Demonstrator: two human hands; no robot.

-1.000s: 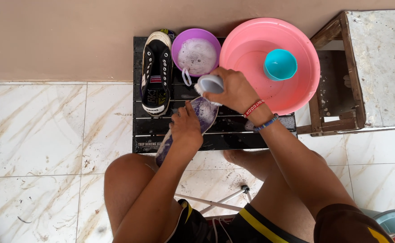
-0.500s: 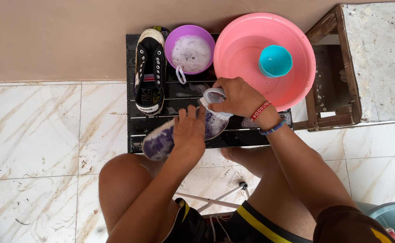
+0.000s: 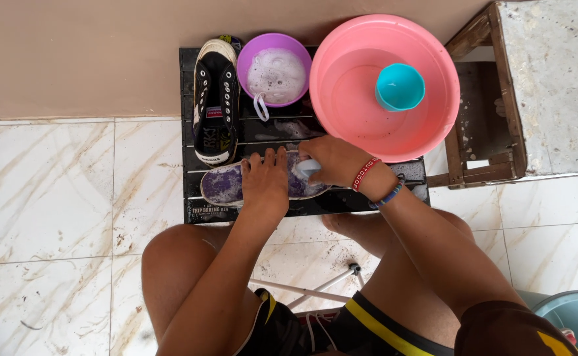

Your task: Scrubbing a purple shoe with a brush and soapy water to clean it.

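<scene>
A soapy shoe [image 3: 224, 185] lies on its side, sole outward, across a black slatted board [image 3: 191, 211]. My left hand [image 3: 265, 181] presses down on the middle of that shoe. My right hand [image 3: 334, 160] grips a pale brush [image 3: 309, 167] against the shoe's right end. A second black sneaker [image 3: 215, 100] with white laces stands upright at the board's far left.
A purple bowl of suds [image 3: 276, 70] sits behind the shoe. A pink basin [image 3: 434, 112] holds a teal cup [image 3: 400, 87]. A wooden stand with a stone top [image 3: 549, 86] is at right. A grey-blue bucket rim [image 3: 576, 316] shows at bottom right. Marble floor tiles lie left.
The shoe has been turned from pointing toward me to lying sideways across the board. Both hands came down onto it, the right one bringing the brush to its right end.
</scene>
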